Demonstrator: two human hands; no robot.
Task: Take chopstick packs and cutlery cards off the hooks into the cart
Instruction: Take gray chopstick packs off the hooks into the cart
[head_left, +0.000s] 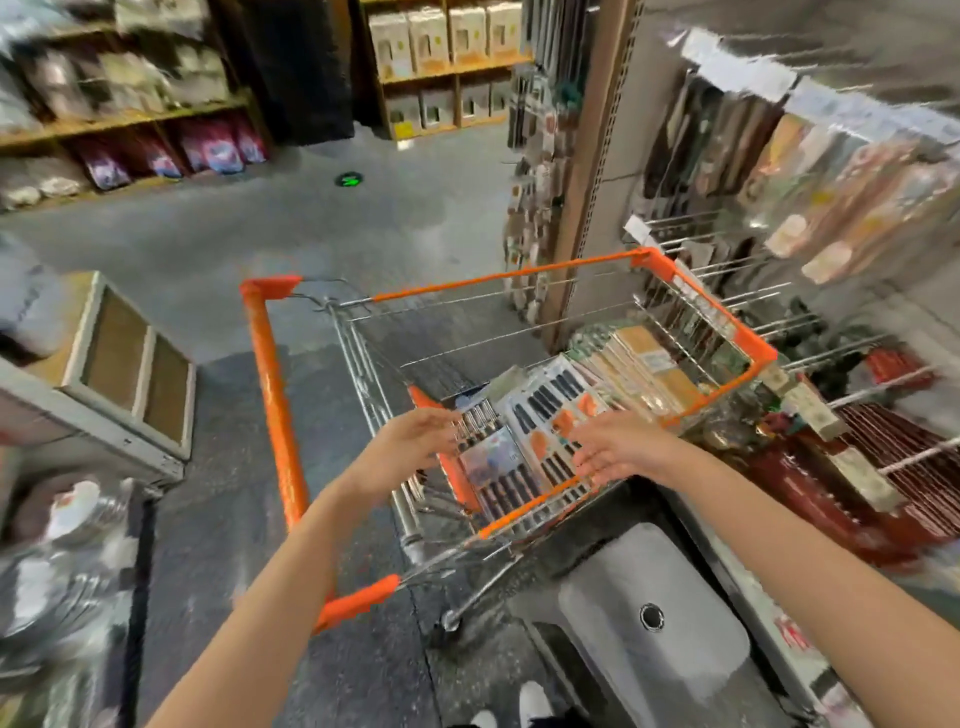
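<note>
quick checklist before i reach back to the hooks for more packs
1. Left hand free: ok, fingers spread over the cart, holding nothing.
2. Right hand free: ok, open above the cutlery cards.
3. Cards landed inside the cart: ok, they lie within the wire basket.
4. Room left in the cart: ok, the far half shows bare wire.
5. Stock left on the hooks: ok, packs hang higher up; several lower hooks look bare.
6. Which packs are chopsticks: cannot tell, too blurred.

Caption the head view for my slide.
Both open hands, left hand and right hand, above cutlery cards in orange-rimmed wire cart.
</note>
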